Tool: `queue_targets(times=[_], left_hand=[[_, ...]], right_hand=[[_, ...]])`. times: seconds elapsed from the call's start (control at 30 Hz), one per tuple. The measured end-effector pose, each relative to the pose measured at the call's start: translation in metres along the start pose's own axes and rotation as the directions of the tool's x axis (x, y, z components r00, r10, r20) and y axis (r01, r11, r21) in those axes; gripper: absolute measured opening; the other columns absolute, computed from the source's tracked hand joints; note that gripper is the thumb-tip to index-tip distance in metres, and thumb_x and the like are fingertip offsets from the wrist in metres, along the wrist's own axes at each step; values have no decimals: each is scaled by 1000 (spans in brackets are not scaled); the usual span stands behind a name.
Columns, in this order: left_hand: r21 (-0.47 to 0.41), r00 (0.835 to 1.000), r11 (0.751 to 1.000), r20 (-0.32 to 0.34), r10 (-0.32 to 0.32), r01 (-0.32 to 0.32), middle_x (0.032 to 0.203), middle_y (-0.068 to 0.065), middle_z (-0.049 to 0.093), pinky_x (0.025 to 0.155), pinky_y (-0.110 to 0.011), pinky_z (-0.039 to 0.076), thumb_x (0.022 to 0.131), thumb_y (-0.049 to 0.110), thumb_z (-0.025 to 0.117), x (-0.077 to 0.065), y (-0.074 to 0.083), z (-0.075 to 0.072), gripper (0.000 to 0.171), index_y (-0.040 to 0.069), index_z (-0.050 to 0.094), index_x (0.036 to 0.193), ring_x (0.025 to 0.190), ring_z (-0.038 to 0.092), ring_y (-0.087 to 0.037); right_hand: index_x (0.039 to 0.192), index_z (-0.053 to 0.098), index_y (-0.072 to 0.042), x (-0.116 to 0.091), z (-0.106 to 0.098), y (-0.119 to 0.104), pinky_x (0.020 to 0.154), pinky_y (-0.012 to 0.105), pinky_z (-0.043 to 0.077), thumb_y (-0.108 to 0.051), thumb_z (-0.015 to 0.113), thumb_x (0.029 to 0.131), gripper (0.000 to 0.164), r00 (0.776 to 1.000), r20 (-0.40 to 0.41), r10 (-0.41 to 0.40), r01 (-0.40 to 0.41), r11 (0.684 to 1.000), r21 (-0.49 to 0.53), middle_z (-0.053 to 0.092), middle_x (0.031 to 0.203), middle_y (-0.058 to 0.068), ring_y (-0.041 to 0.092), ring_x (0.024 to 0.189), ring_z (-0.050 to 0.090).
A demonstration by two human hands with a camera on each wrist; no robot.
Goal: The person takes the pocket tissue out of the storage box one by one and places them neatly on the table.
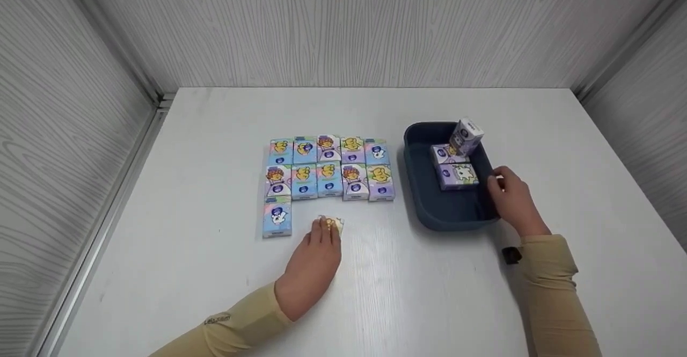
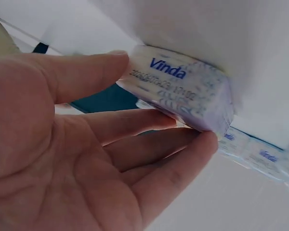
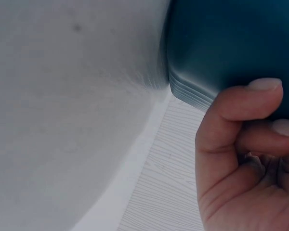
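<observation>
My left hand (image 1: 316, 257) holds a small tissue pack (image 2: 178, 86) marked Vinda between thumb and fingertips, low over the table. In the head view the fingers hide most of that pack. Just beyond lie several printed tissue packs (image 1: 330, 180) in two long rows, with a single tissue pack (image 1: 277, 217) below their left end. My right hand (image 1: 512, 198) is at the right side of a dark blue bin (image 1: 448, 225), its curled fingers on the rim. Inside the bin, two tissue packs (image 1: 459, 176) lie flat and another tissue pack (image 1: 466, 136) stands tilted against the far right corner.
The white table (image 1: 397, 292) carries the packs to the left and the bin to the right. Wood-grain panels (image 1: 365, 29) enclose it at the back and both sides. A small black object (image 1: 511, 255) shows beside the right sleeve.
</observation>
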State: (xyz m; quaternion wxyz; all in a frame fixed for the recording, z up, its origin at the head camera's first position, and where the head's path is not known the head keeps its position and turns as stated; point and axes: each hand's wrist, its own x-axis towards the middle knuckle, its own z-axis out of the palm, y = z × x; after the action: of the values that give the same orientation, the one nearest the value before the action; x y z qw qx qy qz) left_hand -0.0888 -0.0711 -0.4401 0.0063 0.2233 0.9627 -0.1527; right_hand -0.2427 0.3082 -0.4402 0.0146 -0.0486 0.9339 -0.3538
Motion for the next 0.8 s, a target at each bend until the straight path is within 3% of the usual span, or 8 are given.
queue_targets(times=[0.17, 0.3, 0.47, 0.7, 0.8], left_hand=[[-124, 995, 988, -23, -97, 94, 127, -27, 55, 85, -39, 51, 85, 5, 70, 2, -14, 3, 47, -7, 55, 128, 116, 54, -38], [-197, 990, 970, 1, -143, 140, 123, -26, 57, 81, -40, 52, 82, 3, 74, 4, -20, 5, 46, -7, 58, 125, 112, 55, -37], [-216, 986, 962, 20, -167, 168, 121, -25, 58, 82, -40, 52, 80, 3, 75, 7, -26, 6, 47, -7, 58, 124, 109, 56, -37], [-209, 979, 961, -48, -198, 184, 111, -26, 61, 78, -39, 54, 81, 0, 74, 14, -31, 11, 38, -9, 61, 117, 101, 59, -35], [-213, 978, 957, -34, -208, 196, 112, -26, 60, 79, -39, 54, 82, 1, 74, 16, -33, 11, 40, -9, 60, 119, 102, 59, -34]], right_hand=[[125, 44, 7, 2, 0, -2, 80, 50, 44, -27, 34, 103, 42, 1000, -3, 0, 0, 1000, -4, 56, 115, 32, 38, 97, 55], [125, 44, 7, 0, 1, 0, 79, 50, 45, -28, 33, 103, 43, 1000, 2, 3, -3, 1000, -8, 56, 115, 33, 38, 98, 55], [125, 44, 8, -1, 1, 1, 80, 50, 44, -28, 34, 103, 43, 1000, 2, -5, 5, 1000, -8, 56, 115, 34, 38, 98, 55], [124, 45, 6, -1, 2, 0, 78, 49, 45, -28, 34, 103, 41, 1000, -1, 2, -2, 1000, -1, 57, 113, 33, 38, 95, 56], [123, 45, 6, -1, 2, 1, 78, 49, 45, -27, 34, 103, 40, 1000, -6, -1, 1, 1000, 0, 58, 113, 33, 38, 95, 57]])
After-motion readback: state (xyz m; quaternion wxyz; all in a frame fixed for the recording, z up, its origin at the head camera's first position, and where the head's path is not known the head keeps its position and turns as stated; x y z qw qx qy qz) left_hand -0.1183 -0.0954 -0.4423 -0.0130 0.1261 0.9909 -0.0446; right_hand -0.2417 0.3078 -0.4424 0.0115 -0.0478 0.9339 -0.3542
